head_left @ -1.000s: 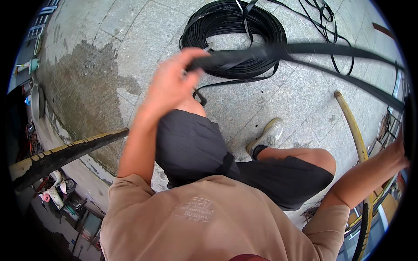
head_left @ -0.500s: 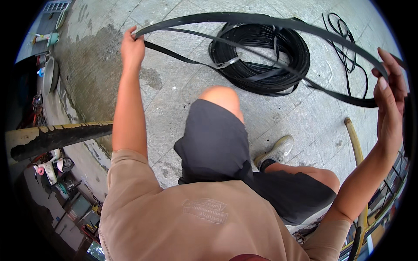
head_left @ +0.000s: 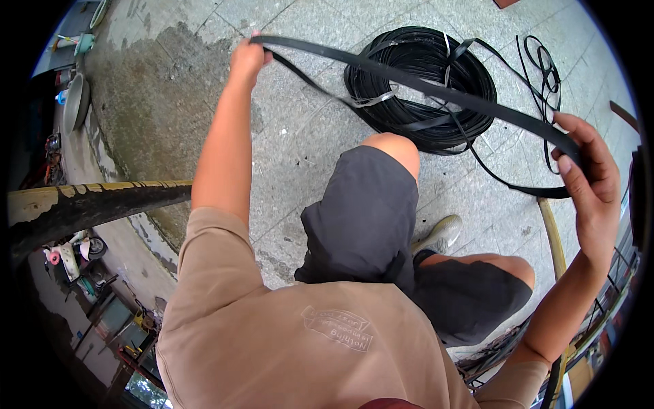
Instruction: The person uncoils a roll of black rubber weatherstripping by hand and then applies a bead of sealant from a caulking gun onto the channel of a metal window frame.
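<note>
Where black strap (head_left: 477,104) stretches, a coil (head_left: 471,75) lies beneath.

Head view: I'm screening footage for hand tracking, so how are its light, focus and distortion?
Head view, middle: soft, even light on the paving, no hard shadows; head view, right: right hand and black strap look fairly crisp; head view, rim: black corners, fisheye bending, dim clutter lower left.

The held strap (head_left: 409,78) hides a band of the black coil (head_left: 415,46). Above and right of the coil, the upper edge cuts off a reddish piece (head_left: 505,3). Left of it, the left hand (head_left: 246,61) has some fingers hidden; farther left, clutter (head_left: 143,322), perhaps tools, is too small to tell.
</note>
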### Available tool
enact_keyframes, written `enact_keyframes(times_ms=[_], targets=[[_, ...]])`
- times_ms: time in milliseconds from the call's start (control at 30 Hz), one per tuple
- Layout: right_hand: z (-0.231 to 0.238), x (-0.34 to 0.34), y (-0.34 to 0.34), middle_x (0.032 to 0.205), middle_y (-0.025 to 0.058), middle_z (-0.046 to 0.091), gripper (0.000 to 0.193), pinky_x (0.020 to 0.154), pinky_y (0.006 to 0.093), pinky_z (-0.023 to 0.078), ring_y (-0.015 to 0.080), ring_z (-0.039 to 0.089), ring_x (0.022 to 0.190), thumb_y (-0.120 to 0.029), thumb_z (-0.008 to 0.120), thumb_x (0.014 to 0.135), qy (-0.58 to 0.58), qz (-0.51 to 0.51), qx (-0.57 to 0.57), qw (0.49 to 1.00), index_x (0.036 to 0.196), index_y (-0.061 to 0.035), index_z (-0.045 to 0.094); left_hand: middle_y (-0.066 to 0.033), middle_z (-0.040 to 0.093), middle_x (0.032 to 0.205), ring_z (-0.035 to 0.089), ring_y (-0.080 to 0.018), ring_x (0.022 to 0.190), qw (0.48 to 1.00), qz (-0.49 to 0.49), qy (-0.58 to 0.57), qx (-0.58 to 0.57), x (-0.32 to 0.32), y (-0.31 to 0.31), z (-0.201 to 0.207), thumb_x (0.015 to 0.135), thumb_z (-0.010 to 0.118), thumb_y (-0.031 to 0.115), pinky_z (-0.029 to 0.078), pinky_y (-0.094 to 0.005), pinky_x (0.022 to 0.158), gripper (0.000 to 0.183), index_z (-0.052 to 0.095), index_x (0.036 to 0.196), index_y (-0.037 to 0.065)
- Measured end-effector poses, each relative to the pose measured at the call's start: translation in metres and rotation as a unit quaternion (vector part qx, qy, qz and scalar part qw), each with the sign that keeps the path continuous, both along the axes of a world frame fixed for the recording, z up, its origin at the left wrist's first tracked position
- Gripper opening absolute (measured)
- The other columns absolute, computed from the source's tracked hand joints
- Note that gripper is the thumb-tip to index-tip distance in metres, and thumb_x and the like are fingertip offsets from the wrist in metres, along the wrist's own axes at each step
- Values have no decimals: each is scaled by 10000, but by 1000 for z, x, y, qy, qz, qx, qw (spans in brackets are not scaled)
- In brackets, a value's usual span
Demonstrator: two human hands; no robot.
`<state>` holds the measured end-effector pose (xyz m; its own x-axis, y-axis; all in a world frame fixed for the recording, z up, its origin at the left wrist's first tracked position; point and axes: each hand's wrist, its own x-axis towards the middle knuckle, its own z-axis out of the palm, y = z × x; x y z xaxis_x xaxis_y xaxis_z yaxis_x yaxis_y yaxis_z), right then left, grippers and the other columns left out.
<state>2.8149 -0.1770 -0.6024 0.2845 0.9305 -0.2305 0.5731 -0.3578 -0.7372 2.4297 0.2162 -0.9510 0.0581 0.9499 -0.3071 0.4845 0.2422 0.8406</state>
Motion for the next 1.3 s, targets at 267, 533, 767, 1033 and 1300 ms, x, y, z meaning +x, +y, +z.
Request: enact_keyframes(times_ms=[267,533,767,1033,1300], targets=[[0,9,-6,1390,46,653,494,801,195,423,93,616,1087,-242,649,1068,-154,-41,41,986,1526,-76,565,-131,701,992,645,-220,874,993,-80,-90,5,129,57,14,957,614,59,551,-384,762,293,676,1235,-10],[-38,39,-17,1454,134,646,542,605,174,322,24,376,682,-122,608,1020,-42,-203,95,974,1553,-54,536,-163,759,1082,741,-216,984,937,-175,-291,-77,226,-20,-15,1049,656,248,601,-339,881,406,674,1308,-65],[-65,136,-25,1509,158,589,528,711,190,413,56,465,814,-62,554,1038,122,-272,208,932,1559,11,506,-152,776,1160,742,-255,1089,979,-197,-3,48,241,-81,-29,954,716,177,580,-380,943,424,687,1344,11],[-81,186,-43,1563,121,547,530,719,181,431,60,575,955,-52,554,1006,156,-238,259,923,1533,0,535,-157,783,1162,744,-329,1099,925,-360,61,104,324,-129,-23,932,734,246,571,-424,976,394,725,1278,57],[-93,185,-60,1478,92,624,520,691,185,431,52,592,900,-67,613,944,223,-238,223,919,1460,-2,588,-192,737,1284,684,-364,1232,974,-199,105,-18,399,-155,-42,893,780,300,521,-448,1065,619,618,1445,71]])
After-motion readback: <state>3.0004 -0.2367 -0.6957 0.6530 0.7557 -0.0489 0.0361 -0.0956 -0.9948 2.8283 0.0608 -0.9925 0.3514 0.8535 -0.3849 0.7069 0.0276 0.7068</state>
